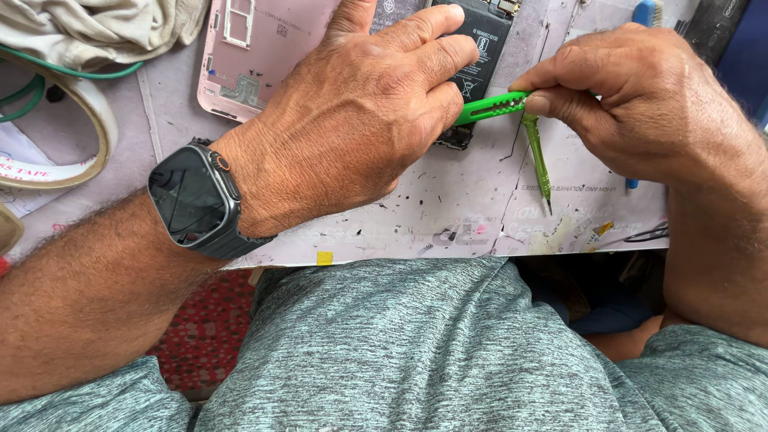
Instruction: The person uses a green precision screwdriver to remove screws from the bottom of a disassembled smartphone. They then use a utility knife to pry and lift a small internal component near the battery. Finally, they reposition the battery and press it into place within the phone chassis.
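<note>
The left hand [360, 104] lies palm-down over an opened phone [480, 40], fingers toward two o'clock. The right hand [640, 104] pinches green tweezers [492, 106] and a green screwdriver [538, 156] above the speckled mat [456, 208].

dark watch screen [190, 204], perhaps battery label [478, 50]

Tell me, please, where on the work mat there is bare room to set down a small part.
The work mat is bare along its near edge, between the left hand and the green screwdriver. It is crowded further back, around the pink phone shell and battery.
</note>
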